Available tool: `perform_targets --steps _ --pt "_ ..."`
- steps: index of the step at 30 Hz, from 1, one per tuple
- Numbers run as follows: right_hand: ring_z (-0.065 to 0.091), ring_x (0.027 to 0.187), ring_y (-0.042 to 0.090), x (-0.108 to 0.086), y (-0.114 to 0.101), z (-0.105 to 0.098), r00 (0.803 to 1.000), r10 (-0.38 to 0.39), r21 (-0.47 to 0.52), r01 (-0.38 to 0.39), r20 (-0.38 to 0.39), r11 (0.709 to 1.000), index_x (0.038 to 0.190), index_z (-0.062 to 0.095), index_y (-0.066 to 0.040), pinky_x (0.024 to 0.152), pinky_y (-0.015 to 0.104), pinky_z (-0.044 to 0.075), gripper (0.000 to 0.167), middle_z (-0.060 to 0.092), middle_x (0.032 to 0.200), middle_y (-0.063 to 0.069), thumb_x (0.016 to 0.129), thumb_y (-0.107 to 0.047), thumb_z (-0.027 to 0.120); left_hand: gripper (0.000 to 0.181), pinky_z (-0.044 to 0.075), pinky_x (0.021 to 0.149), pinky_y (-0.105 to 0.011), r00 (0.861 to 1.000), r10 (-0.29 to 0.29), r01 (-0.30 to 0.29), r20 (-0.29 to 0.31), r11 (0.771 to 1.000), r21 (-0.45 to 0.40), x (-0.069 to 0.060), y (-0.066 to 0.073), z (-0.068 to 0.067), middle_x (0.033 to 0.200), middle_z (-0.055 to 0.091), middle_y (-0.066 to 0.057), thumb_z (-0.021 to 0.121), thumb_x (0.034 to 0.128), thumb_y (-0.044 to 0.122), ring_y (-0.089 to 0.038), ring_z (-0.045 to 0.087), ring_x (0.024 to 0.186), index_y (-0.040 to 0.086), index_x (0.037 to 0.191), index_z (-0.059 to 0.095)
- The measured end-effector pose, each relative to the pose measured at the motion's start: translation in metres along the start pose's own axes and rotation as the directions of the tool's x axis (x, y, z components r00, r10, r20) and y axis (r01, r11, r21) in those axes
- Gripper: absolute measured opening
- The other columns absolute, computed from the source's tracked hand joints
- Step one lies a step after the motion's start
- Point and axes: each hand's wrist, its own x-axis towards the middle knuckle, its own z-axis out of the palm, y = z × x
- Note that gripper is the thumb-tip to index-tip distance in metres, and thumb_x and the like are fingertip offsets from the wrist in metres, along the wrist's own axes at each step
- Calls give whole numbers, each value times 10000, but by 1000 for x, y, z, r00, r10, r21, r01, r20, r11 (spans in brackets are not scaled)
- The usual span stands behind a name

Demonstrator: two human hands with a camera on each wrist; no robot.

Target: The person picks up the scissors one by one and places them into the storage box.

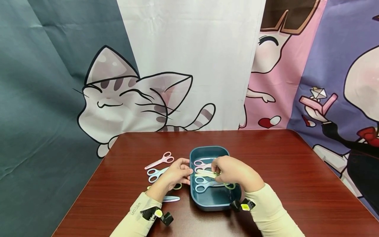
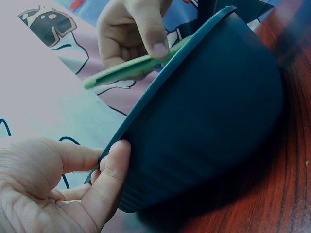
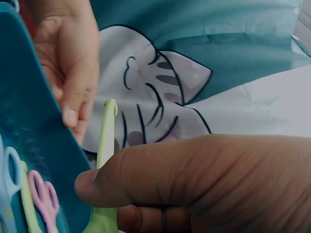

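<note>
My left hand [image 1: 177, 172] pinches the left rim of a dark teal plastic bin [image 1: 204, 206]; in the left wrist view its fingertips sit on both sides of that rim. My right hand [image 1: 237, 172] is over the bin and holds light green scissors [image 2: 121, 70] between thumb and fingers, blades pointing toward the left hand. Inside the bin lie pink scissors [image 3: 44, 194], blue scissors [image 1: 202, 185] and a yellow-green piece [image 3: 28, 199], partly hidden. The right hand covers part of the bin's contents in the head view.
Left of the bin on the brown table [image 1: 284, 197] lie pink scissors [image 1: 160, 161], light blue scissors [image 1: 153, 175], a green handle loop [image 1: 177, 186] and a blue blade [image 1: 171, 198], some covered by the left arm. A printed cloth [image 1: 189, 39] hangs behind the table.
</note>
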Motion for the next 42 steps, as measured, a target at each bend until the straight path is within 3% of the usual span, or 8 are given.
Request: perform_targets --steps 11,21,27,34,42 --pt "505 650 107 7 -5 22 997 -7 -63 11 74 998 843 686 -128 595 274 459 175 545 693 -70 757 -75 828 451 560 530 -263 1000 23 -23 10 1000 -16 0 -1 0 872 570 -81 563 963 -63 -138 585 629 -83 1366 360" --pt "338 555 66 5 0 42 994 -57 -120 69 96 990 672 606 -148 504 228 288 219 381 582 -115 672 14 754 450 564 537 -261 1000 12 -12 6 1000 -13 -1 0 0 881 573 -108 564 966 -56 -142 586 632 -87 1370 365" --pt "396 555 56 3 -1 49 990 -66 -154 85 126 984 661 631 -167 502 234 357 220 466 589 -137 677 0 773 463 561 534 -257 1000 8 -8 8 1000 -10 -1 0 0 890 576 -116 573 967 -50 -143 581 637 -89 1377 363" --pt "227 532 79 3 -4 60 991 -47 -223 73 123 972 490 463 -191 464 246 210 423 234 512 -142 612 9 815 466 562 534 -256 1000 5 -5 2 1000 1 1 0 0 900 581 -127 570 968 -56 -143 579 636 -89 1385 363" --pt "318 505 60 2 -7 62 994 -19 -251 45 105 967 515 556 -195 456 255 314 370 360 489 -147 613 -30 873 471 561 530 -258 1000 0 0 -3 1000 -2 1 -1 -1 892 579 -123 568 969 -58 -146 576 633 -87 1389 357"
